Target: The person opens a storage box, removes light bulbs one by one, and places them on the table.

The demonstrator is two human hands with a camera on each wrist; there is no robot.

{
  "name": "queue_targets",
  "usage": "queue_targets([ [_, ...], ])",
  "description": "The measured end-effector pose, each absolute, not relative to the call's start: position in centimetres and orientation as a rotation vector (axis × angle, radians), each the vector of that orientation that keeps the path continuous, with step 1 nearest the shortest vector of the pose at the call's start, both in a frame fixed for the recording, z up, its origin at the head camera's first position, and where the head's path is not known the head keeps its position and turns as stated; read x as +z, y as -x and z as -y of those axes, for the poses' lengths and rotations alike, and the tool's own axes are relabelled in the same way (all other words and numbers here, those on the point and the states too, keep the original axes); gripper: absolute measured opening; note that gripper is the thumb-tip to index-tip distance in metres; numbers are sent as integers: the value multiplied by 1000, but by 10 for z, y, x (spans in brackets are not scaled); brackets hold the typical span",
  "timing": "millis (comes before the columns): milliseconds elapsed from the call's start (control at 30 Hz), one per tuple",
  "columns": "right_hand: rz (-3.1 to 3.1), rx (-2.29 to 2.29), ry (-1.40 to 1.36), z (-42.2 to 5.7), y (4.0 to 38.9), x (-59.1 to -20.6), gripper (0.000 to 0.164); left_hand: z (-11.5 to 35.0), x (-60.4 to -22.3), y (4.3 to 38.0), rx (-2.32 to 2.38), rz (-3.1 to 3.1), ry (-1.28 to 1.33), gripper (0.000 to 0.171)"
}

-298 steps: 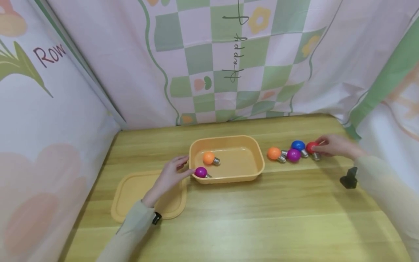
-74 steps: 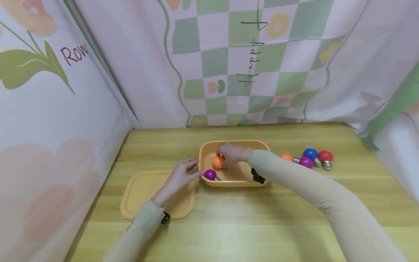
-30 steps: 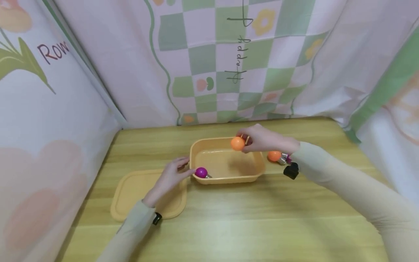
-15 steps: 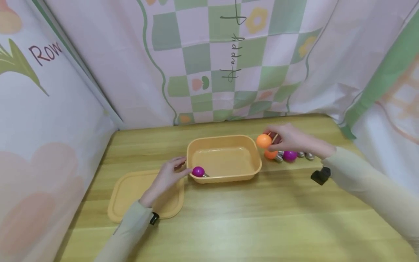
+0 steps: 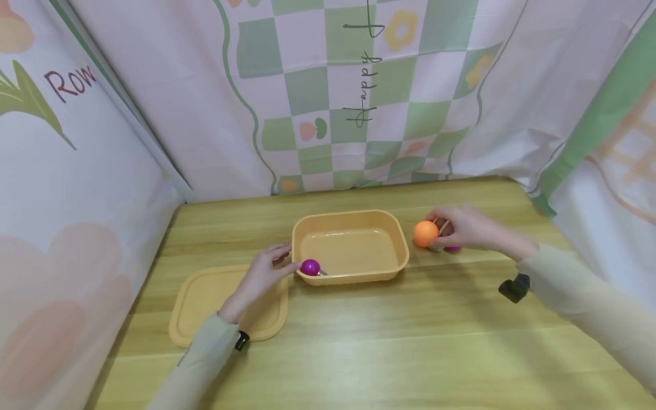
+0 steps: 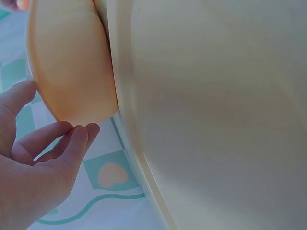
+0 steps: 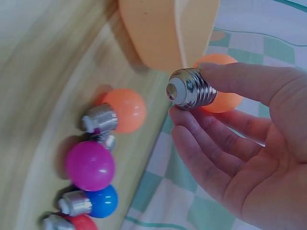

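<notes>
My right hand (image 5: 474, 228) pinches an orange light bulb (image 5: 426, 234) between thumb and fingers, just right of the yellow box (image 5: 353, 280). In the right wrist view the thumb lies by the metal screw base (image 7: 192, 88). Below it a second orange bulb (image 7: 127, 110) lies on the table, mostly hidden in the head view. A purple bulb (image 7: 91, 165), a blue bulb (image 7: 103, 201) and a red bulb (image 7: 84, 223) continue the row. My left hand (image 5: 259, 279) touches the box's left end with relaxed fingertips. Inside, another purple bulb (image 5: 310, 267) lies at the front left corner.
A yellow lid (image 5: 205, 304) lies flat left of the box, partly under the left forearm. The wooden table (image 5: 353, 347) ends at a patterned curtain (image 5: 307, 91) behind, with more cloth on both sides.
Earlier the right hand was at the red bulb, then reached into the box. It has lifted the orange bulb out, carried it right and lowered it. The left hand stays at the box.
</notes>
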State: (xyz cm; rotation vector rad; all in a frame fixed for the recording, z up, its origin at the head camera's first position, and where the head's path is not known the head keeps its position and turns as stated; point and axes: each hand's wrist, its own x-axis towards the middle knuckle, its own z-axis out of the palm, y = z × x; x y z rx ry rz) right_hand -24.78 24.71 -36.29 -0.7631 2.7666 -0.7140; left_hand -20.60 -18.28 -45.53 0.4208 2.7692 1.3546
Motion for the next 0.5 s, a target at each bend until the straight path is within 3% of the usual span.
queue_targets([
  [233, -2884, -565, 863, -258, 241, -381, 34, 183, -454, 205, 1352, -2772, -425, 55],
  [500, -2814, -602, 753, -264, 234, -399, 40, 183, -455, 205, 1359, -2772, -432, 55],
])
